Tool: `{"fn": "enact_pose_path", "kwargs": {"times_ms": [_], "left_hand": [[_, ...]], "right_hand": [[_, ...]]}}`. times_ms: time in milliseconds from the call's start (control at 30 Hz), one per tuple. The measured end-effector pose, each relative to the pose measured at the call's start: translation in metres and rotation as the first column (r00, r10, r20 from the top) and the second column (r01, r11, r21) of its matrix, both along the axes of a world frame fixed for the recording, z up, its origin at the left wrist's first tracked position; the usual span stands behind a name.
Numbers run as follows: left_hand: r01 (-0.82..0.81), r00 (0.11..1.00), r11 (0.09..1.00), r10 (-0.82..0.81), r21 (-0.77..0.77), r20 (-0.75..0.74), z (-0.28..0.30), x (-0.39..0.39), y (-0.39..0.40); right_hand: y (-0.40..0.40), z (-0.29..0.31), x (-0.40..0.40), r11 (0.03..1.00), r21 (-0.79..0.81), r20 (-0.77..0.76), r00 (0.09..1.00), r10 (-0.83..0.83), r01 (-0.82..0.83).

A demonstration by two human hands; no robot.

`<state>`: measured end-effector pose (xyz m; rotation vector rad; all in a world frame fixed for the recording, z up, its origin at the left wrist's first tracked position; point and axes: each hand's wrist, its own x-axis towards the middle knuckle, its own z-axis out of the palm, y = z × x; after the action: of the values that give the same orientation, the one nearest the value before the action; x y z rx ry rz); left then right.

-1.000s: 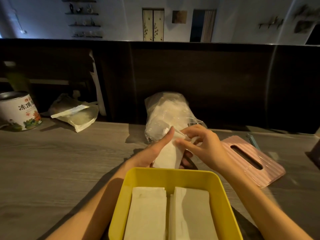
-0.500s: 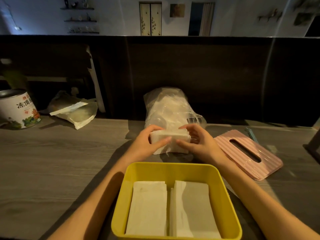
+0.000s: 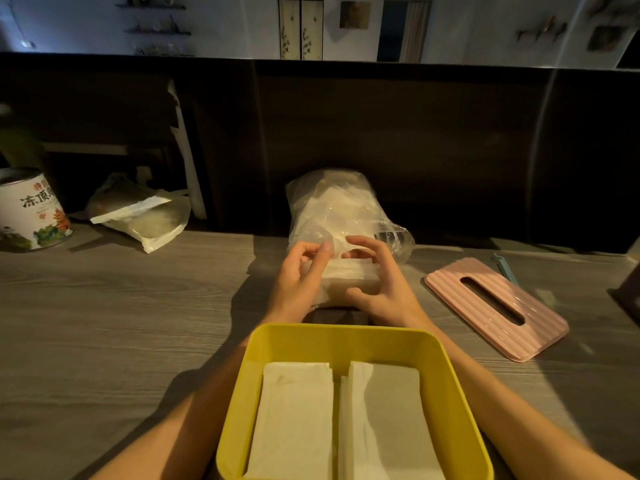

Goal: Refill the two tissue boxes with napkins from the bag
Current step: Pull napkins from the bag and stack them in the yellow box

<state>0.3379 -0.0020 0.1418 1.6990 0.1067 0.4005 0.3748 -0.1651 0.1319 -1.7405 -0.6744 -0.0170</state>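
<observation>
White folded napkins (image 3: pixel 341 280) were clasped by the left hand (image 3: pixel 301 282) and right hand (image 3: pixel 377 289), both grips curled round the stack, squared for the yellow plastic box (image 3: pixel 343 337).

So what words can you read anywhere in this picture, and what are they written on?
"冻顶": big dark characters on the white tin can at the far left of the table; a third character is cut off by the can's curve.
Small red characters above them on the can: too small and blurred to read.
The napkin bag, the yellow tissue box and the pink lid show no writing.
</observation>
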Motion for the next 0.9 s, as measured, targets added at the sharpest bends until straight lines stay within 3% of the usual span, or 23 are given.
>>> {"fn": "enact_pose_path", "kwargs": {"times_ms": [233,367,500,700,900], "left_hand": [[0.060,0.996,0.997,-0.063,-0.051,-0.062,0.005,0.000,0.000],[0.242,0.970,0.947,-0.234,0.212,-0.059,0.015,-0.007,0.009],[0.279,0.960,0.866,-0.243,0.416,-0.137,0.017,-0.007,0.032],[0.203,0.978,0.876,-0.200,0.437,-0.054,0.036,-0.020,0.039],[0.251,0.964,0.826,-0.263,0.505,-0.049,0.096,-0.059,0.028]], "right_hand": [[-0.005,0.010,-0.002,0.998,-0.070,0.080,0.997,0.000,0.005],[-0.006,0.003,0.002,0.991,-0.130,0.114,0.993,0.022,-0.007],[-0.022,0.006,0.010,0.967,-0.256,0.088,0.996,0.024,-0.001],[-0.030,0.037,0.000,0.966,-0.239,0.132,0.989,-0.071,0.101],[-0.034,0.097,-0.034,0.966,-0.232,0.136,0.987,-0.088,0.118]]}}
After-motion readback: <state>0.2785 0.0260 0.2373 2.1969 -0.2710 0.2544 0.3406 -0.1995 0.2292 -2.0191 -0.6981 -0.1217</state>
